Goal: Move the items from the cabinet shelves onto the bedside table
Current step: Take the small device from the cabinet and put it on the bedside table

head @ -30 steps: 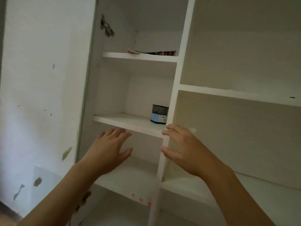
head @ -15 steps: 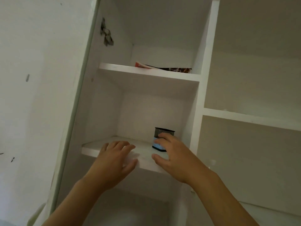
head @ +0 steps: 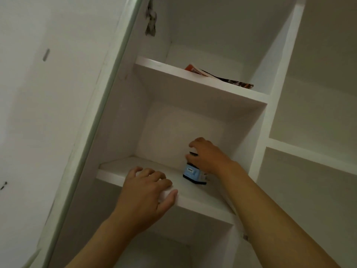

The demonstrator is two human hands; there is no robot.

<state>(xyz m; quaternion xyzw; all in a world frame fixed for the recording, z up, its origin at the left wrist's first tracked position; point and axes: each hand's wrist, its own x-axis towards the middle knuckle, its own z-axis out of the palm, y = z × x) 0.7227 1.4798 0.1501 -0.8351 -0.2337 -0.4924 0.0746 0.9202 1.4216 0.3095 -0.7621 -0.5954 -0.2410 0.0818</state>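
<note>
- The small container (head: 193, 174), dark-rimmed with a light blue label, is seen standing upright on the middle shelf (head: 135, 171) of the white cabinet, toward the shelf's right side and set back from its front edge; its long axis runs vertically.
- The right hand (head: 207, 156) is placed directly over and around the container's upper part, so the container lies just below and between the fingers, with only its lower labelled half left visible.
- The right fingers (head: 193, 145) are curled downward over the container's top rim, and the rim appears to be pinched; how firmly it is gripped, and where the thumb sits, cannot be told, as that side is hidden by the hand.
- The container's base is judged to be still resting on the shelf, though a slight lift cannot be ruled out.
- The left hand (head: 146, 192) is laid on the shelf's front edge, left of and well nearer the viewer than the container; its fingers are spread loosely across the shelf top with the thumb against the front lip, and nothing is held by it.
- The right hand is therefore the one engaged; a straight lift and a withdrawal toward the viewer are judged to be called for, with clearance kept from the divider (head: 264, 120) close on the right.
- A flat printed packet (head: 220, 77) is seen lying on the upper shelf (head: 173, 74), untouched; the bedside table is not in view.
</note>
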